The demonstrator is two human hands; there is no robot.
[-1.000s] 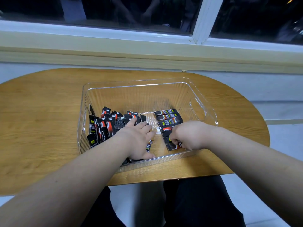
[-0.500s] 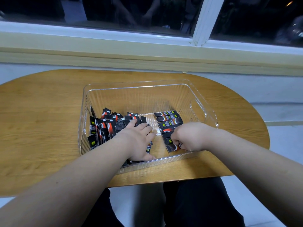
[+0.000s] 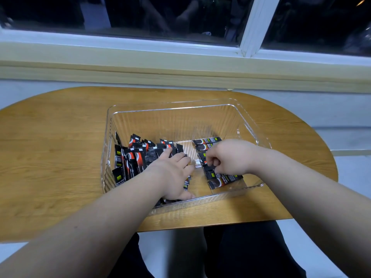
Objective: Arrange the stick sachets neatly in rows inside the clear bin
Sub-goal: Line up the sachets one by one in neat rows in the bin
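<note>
One wooden worktop [image 3: 50,157] is carrying one clear bin [image 3: 180,108], which is sitting a little toward 3 o'clock of the worktop's middle. Inside it, two groups of black stick sachets are lying.

At the bin's 9 o'clock side a loose heap [image 3: 132,159] is leaning against the left wall, some sachets standing on end, others tumbled flat. They are overlapping too much to count, though well over a dozen are showing. The left hand [image 3: 172,175] is resting on the heap's 3 o'clock edge; its grip is slack, with fingers lying straight over the sachets and the thumb reaching toward the near wall at 6 o'clock.

At the bin's 3 o'clock side one tidy row [image 3: 222,180] is running from 12 o'clock toward 6 o'clock, each sachet lying flat and crosswise. Six are showing, with more perhaps hidden under the right hand [image 3: 232,157]. That hand is hovering over the row's middle, its grip curled and pinching one sachet [image 3: 201,158] by its left end.

At 12 o'clock, beyond the worktop, one dark window [image 3: 160,15] is showing.
</note>
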